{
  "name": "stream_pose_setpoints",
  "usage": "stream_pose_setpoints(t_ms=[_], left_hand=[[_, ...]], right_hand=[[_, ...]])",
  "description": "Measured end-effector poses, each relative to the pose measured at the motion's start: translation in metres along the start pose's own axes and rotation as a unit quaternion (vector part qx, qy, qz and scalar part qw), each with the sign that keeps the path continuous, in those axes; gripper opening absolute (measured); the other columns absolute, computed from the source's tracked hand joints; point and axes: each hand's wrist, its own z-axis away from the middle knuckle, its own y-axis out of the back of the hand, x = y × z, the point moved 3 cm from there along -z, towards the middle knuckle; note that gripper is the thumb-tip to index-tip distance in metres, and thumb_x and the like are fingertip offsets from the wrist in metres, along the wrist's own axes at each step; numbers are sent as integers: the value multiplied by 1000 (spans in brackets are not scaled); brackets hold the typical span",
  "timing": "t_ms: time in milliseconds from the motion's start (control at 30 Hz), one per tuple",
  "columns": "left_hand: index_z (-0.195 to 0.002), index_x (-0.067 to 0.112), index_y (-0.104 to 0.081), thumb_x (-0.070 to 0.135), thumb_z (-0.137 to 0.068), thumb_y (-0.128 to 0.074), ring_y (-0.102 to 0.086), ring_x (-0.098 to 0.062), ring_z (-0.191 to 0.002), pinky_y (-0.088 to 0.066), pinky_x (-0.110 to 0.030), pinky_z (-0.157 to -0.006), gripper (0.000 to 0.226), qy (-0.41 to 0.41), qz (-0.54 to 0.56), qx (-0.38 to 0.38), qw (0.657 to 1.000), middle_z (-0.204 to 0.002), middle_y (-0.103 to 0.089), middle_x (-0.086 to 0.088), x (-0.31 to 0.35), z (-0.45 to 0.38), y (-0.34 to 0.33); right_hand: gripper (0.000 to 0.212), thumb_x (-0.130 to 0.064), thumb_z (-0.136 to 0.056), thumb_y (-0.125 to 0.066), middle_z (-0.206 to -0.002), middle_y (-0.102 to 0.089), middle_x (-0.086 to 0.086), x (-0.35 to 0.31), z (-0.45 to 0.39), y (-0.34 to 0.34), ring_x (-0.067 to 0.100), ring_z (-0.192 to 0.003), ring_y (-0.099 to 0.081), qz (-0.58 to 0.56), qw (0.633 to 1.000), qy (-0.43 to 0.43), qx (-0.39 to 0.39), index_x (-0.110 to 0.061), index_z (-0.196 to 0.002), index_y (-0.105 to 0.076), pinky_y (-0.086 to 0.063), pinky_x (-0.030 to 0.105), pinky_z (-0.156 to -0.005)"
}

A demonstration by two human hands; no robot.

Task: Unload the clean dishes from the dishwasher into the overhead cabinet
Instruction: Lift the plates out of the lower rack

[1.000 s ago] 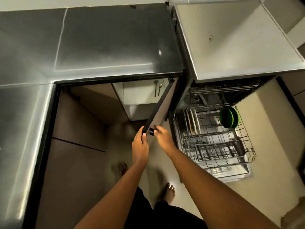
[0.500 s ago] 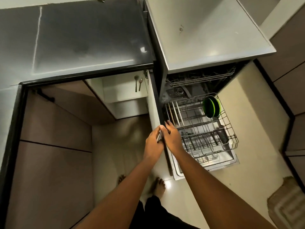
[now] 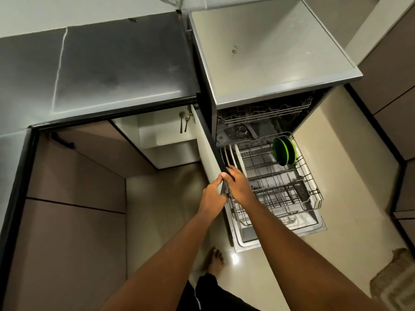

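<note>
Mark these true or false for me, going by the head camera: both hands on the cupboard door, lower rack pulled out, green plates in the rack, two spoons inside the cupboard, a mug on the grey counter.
1. Both hands hold the edge of the dark cupboard door. True: left hand and right hand grip it from either side.
2. The wire lower dishwasher rack is pushed in. False: it is pulled out over the open door.
3. Round green plates stand upright in the rack. True.
4. Two metal spoons show inside the cupboard. True.
5. A mug stands on the grey counter. False: no mug is there.
</note>
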Motion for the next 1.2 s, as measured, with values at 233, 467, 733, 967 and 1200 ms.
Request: stream_pose_setpoints(t_ms=[233, 467, 733, 967, 1200], left_hand=[[-150, 21, -34, 2, -89, -52, -40, -15, -138, -37, -25, -110, 66, -8, -41, 11, 999, -150, -42, 1, -2, 15, 10], [-146, 13, -41, 7, -93, -55, -51, -23, -128, -44, -31, -100, 55, 19, -99, 8, 995, -141, -51, -12, -21, 53, 22], [-142, 13, -46, 18, -96, -56, -56, -23, -121, -40, -24, -92, 48, 11, -95, -41, 995, -134, -57, -11, -44, 121, -10], [-131, 5, -56, 11, -92, -55, -59, -30, -115, -46, -30, -93, 39, 86, -82, -29, 992, -124, -63, -15, -78, 185, -27], [-133, 12, -56, 19, -92, -61, -59, -23, -116, -47, -31, -99, 42, 97, -109, -6, 989, -128, -63, -10, -51, 170, -74]], right_hand=[[57, -41, -97, -57, -149, -47, 7, 4, 20, 8, 24, -136, -46, -25, 999, -1, 32, -19, -148, -43, -39, 37, -108], [49, -36, -95, -62, -128, -61, 4, 35, 63, 25, 22, -112, -60, 32, 999, -29, 22, -22, -140, -49, -51, 38, -91], [33, -25, -94, -65, -110, -72, 9, 78, 146, 43, 20, -92, -67, 108, 993, -44, -4, -13, -123, -64, -52, 29, -80], [22, -19, -93, -64, -98, -71, 5, 81, 183, 63, 14, -69, -61, 142, 990, -15, -20, -13, -114, -68, -46, 21, -58], [25, -25, -94, -63, -104, -71, 8, 98, 164, 130, 24, -91, -67, 163, 986, 14, -39, -14, -116, -68, -56, 36, -80]])
